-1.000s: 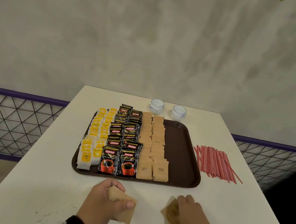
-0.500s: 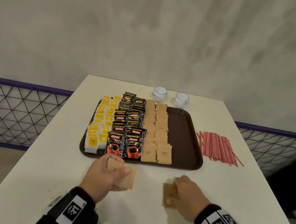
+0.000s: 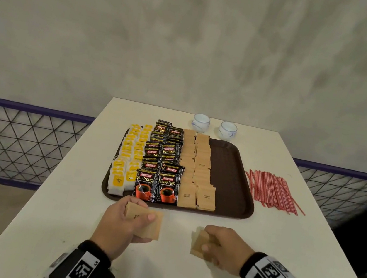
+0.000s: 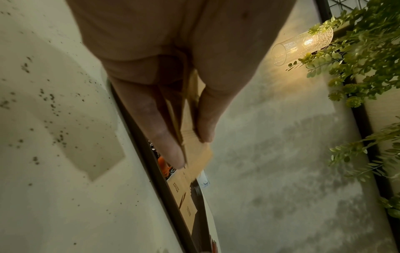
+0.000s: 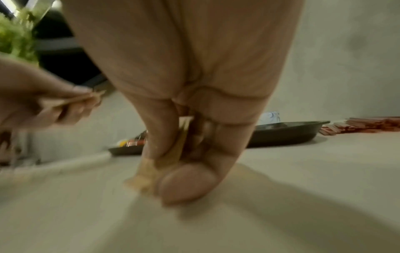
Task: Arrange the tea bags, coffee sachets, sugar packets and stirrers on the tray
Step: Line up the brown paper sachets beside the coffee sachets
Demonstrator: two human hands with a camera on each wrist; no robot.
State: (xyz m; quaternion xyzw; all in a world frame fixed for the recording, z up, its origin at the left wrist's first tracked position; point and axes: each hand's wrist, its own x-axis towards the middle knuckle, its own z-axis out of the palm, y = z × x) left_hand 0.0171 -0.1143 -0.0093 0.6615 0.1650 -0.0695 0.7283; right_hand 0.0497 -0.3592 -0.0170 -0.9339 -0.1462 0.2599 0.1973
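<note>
We held brown sugar packets in both hands at the near edge of the white worktop (image 3: 305, 240). Our left hand (image 3: 117, 226) pinched a small stack of packets (image 3: 148, 225) between thumb and fingers, lifted just short of the tray (image 3: 231, 181); our right hand (image 3: 225, 250) pinched another few packets (image 3: 197, 243) low against the worktop, thumb pressed on top. On the brown tray, the work was well along: tea bags (image 3: 123, 165) with yellow tags filled the left rows, black coffee sachets (image 3: 161, 166) stood beside them, and two rows of sugar packets (image 3: 199, 172) ran down the middle. The right part of the tray lay bare. We judged the sugar nearly finished, with the packets in hand yet to be placed. The red-striped stirrers (image 3: 272, 188) waited in a heap on the worktop just right of the tray, untouched. Two small cups (image 3: 213, 126) sat beyond the far rim.
</note>
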